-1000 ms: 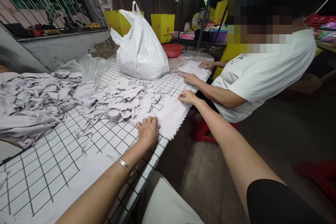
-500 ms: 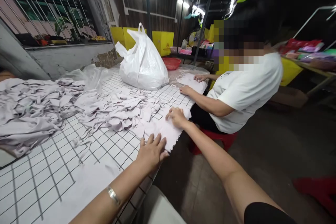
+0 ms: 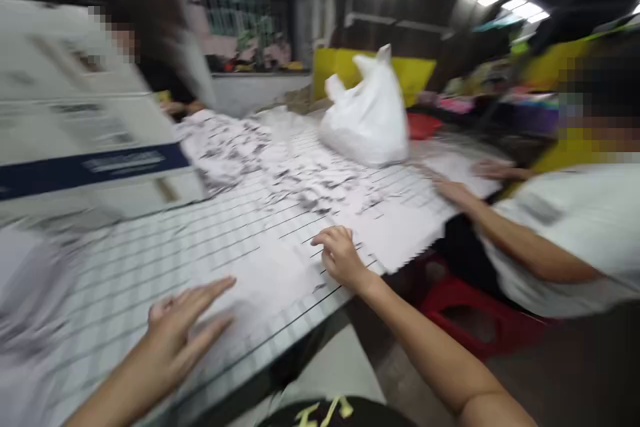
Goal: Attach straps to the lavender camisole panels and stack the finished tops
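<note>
The picture is smeared by motion. My left hand (image 3: 183, 323) lies flat with fingers stretched out on pale grey cloth (image 3: 280, 273) spread on the grid-patterned table (image 3: 165, 260). My right hand (image 3: 339, 255) rests with curled fingers on the same cloth, near the table's front edge. Beyond it lies a heap of grey fabric strips (image 3: 300, 173).
A full white plastic bag (image 3: 367, 117) stands at the table's far end. A person in a white shirt (image 3: 570, 227) sits at the right on a red stool (image 3: 475, 310), hands on cloth. A white box with a blue stripe (image 3: 85, 147) sits at the left, another person behind it.
The camera has swung left and the picture has blurred. My left hand has slid left along the cloth and flattened; my right hand has moved nearer along the table edge.
</note>
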Tool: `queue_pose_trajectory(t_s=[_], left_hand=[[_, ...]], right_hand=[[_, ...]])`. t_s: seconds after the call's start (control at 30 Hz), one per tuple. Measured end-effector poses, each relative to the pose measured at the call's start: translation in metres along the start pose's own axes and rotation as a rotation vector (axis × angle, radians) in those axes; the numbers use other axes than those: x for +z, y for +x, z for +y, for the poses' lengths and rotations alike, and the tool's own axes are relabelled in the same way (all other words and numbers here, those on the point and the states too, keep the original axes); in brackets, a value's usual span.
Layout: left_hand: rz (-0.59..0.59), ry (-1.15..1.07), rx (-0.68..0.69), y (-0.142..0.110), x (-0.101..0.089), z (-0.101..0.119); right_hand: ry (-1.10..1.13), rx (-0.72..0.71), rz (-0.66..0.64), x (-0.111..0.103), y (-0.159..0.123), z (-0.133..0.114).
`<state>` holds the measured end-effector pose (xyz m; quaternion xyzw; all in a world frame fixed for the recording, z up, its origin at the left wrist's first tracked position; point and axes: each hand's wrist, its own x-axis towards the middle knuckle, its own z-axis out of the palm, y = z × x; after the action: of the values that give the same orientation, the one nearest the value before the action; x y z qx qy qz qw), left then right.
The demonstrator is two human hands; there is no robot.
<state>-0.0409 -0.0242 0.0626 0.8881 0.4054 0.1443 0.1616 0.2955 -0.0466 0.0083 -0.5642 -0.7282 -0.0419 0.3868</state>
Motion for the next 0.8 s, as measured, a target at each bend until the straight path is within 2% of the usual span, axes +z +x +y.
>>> queue_pose_trajectory(t_s=[0.1, 0.17, 0.27, 0.33, 0.4, 0.57, 0.67, 0.8], left_hand=[[0.119, -0.078, -0.376, -0.039, -0.033, -0.04], [0.178, -0.107, -0.568, -0.056, -0.042, -0.064], [0.234, -0.129, -0.668, -0.057, -0.037, -0.094], [0.235, -0.121, -0.666, -0.04, -0.026, -0.108], [0.209, -0.055, -0.67, -0.012, -0.013, -0.116], [0.03, 0.141, -0.698, 0.058, 0.011, -0.119], [-0.066, 0.132, -0.692, 0.078, 0.016, -0.119], [-0.081, 0.139, -0.694, 0.088, 0.022, -0.12]], right_hand=[[0.202, -0.182, -0.164, 0.036, 0.008, -0.061], [0.302, -0.287, -0.305, 0.059, 0.014, -0.095], [0.352, -0.381, -0.481, 0.092, 0.017, -0.134], [0.328, -0.411, -0.573, 0.109, 0.018, -0.15], [0.271, -0.437, -0.667, 0.122, 0.018, -0.157], [0.21, -0.496, -0.951, 0.132, 0.015, -0.157], [0.23, -0.471, -1.023, 0.131, 0.015, -0.157], [0.256, -0.455, -1.037, 0.131, 0.018, -0.158]])
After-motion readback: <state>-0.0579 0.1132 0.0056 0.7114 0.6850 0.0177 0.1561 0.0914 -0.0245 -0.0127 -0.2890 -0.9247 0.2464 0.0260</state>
